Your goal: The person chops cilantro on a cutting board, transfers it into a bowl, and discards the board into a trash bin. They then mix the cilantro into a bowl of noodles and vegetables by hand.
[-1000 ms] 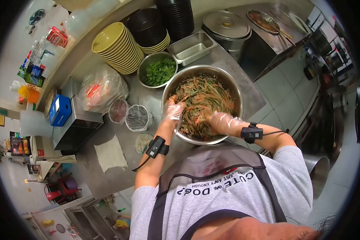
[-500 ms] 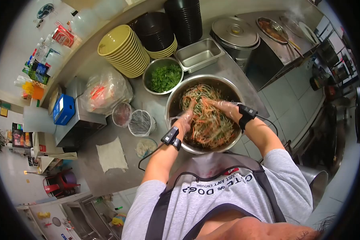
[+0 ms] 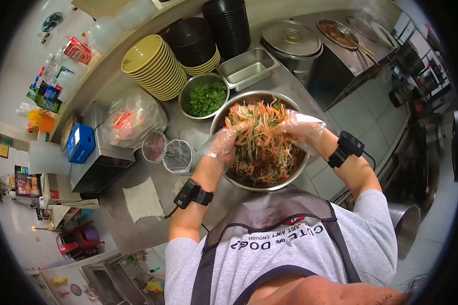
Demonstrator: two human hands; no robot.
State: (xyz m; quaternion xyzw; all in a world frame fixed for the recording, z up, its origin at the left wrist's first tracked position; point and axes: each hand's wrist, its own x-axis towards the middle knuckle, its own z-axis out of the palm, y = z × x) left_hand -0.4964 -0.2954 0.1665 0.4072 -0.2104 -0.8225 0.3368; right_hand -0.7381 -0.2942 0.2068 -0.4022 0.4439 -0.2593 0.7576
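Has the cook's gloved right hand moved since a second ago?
Yes. Judged against the rectangular steel pan, the right hand is now closer to it, having gone from the near part of the mixing bowl toward its far side.

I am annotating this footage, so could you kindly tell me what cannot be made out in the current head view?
All in the head view:
Fingertips of the left hand and right hand: hidden by the shredded mix.
Floor of the mixing bowl: covered by that mix.
Inside of the lidded pot: covered by its lid.
Lettering on the blue device: too small.
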